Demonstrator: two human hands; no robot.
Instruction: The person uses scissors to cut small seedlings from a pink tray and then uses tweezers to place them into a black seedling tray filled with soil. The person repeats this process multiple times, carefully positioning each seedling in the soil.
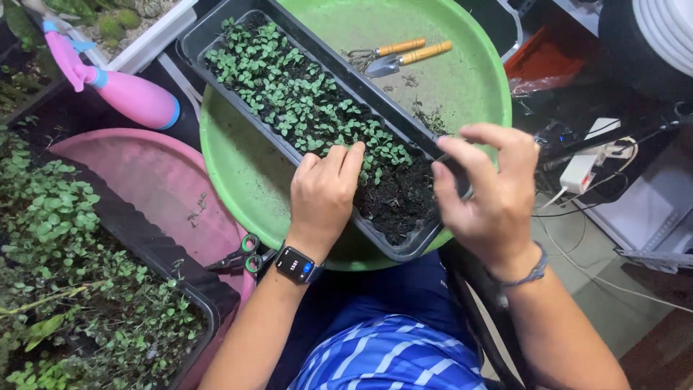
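Note:
A long black seedling tray (339, 76) full of small green sprouts lies slantwise across a large green basin (469, 79). Its near end shows bare dark soil (401, 198). My left hand (325, 195), with a black smartwatch on the wrist, rests on the sprouts at the edge of that bare patch, fingers curled down into the greens. My right hand (487, 191) hovers over the tray's right rim, its fingers pinched on a thin dark tool that is mostly hidden.
A small trowel and hand fork (401, 56) with wooden handles lie in the green basin. A pink basin (162, 184), a pink spray bottle (119, 87) and green-handled scissors (245, 253) are on the left. Another sprout tray (94, 289) fills the lower left. Cables and a white adapter (581, 172) lie right.

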